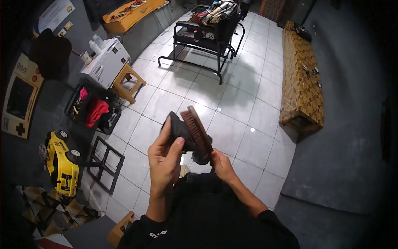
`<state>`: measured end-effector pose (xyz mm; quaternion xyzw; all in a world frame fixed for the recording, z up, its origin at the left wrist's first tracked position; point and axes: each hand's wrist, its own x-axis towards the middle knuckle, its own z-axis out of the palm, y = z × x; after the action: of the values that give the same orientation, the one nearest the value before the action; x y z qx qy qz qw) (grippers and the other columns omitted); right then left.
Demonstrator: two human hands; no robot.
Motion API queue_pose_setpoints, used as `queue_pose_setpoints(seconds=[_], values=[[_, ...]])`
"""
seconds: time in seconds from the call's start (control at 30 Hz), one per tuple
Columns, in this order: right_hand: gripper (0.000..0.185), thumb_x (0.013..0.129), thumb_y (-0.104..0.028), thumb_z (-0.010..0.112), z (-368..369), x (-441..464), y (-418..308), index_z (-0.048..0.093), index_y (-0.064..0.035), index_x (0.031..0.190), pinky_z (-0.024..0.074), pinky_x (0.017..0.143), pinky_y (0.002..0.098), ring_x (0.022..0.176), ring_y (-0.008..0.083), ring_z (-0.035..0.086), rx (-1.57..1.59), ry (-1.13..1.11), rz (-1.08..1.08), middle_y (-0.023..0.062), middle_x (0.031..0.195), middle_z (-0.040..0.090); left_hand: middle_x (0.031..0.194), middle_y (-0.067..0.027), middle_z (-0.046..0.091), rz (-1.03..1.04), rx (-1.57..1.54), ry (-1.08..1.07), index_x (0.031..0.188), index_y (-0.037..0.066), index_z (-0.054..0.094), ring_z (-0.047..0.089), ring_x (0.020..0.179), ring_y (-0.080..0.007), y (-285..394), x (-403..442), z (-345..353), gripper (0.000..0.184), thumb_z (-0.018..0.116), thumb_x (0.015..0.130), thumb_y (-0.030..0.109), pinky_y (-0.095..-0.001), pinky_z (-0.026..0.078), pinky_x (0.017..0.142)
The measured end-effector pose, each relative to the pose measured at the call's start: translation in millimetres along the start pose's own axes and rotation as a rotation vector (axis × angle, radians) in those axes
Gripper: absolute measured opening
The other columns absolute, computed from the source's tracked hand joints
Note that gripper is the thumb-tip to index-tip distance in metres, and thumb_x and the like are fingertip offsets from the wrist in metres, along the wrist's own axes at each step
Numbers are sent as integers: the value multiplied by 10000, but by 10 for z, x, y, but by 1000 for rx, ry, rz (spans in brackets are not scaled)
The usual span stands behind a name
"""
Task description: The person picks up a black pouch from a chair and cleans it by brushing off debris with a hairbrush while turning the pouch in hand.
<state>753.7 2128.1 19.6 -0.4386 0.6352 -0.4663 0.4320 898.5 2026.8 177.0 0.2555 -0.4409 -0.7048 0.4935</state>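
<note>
Head view, from the left: a yellow toy car (64,164) stands by the wall, well apart from the work; a wooden stool (120,83) is farther off, on the tiled floor (159,101). Near the middle, the left hand (163,159) is raised, thumb in front and forefinger stretched up along the near side of a black item (177,124); the hand is part curled, pinching the item between thumb and fingers, though the other fingertips are hidden; what the item is, I cannot tell for sure. It lies just right of the left palm, its long axis slanting from upper left to lower right, its lower end partly behind the brush (200,130); the brush runs on nearly the same slant, wooden back to the right and bristles facing left, towards the item; so the two lie side by side, almost parallel, overlapping in sight; whether bristles and surface touch, I cannot tell. Right of both, the right hand (222,166) is closed about the lower end of the brush; the left hand is the nearer to the item's upper end, the right to the lower; beyond, at the far right, stands a woven bench (302,79).
</note>
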Motion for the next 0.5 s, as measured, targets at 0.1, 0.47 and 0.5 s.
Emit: queue_pose_setpoints(seconds=[0.1,0.47,0.5], values=[[487,979,-389,312,1,54,1221,554,31,929,441,682,470,782,423,575,-369,38,22,252,772,576,1143,-147,564,57,-91,37,1352,-67,332,597,964,-154,64,18,64,508,515,881,-12,-270,504,825],[522,943,-479,386,-275,-21,1293,550,0,817,420,526,304,536,179,504,-30,-3,277,65,626,529,1157,-120,532,26,21,-53,1349,-85,333,549,983,-145,-65,-71,-31,534,534,856,-45,-264,449,867],[524,934,-511,409,-280,0,699,524,-21,792,382,497,271,519,137,456,248,3,287,9,596,480,1157,-119,530,25,93,-59,1347,-85,338,550,991,-150,-55,-79,-57,536,538,852,-49,-266,449,869]])
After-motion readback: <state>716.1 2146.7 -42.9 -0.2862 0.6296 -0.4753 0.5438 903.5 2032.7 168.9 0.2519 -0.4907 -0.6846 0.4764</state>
